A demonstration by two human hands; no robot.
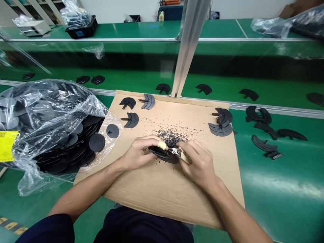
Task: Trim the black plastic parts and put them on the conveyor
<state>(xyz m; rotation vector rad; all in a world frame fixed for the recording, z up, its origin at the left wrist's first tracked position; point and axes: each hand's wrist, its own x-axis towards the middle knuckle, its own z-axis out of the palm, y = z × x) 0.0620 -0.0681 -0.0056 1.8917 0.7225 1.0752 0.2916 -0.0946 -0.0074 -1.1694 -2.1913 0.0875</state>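
My left hand (140, 152) is closed on a black curved plastic part (163, 156), with a strip of tape round one fingertip. My right hand (198, 161) is closed on a small metal cutter (176, 151) whose jaws touch the part's edge. Both hands rest over a brown cardboard sheet (162, 189). A heap of small black trimmings (172, 136) lies just beyond my fingers.
A clear plastic bag (48, 125) full of black discs sits at the left. Black fan-shaped parts lie on the cardboard's far left (131, 119) and right (221, 123) and on the green belt (265, 135). An aluminium post (188, 47) rises behind the cardboard.
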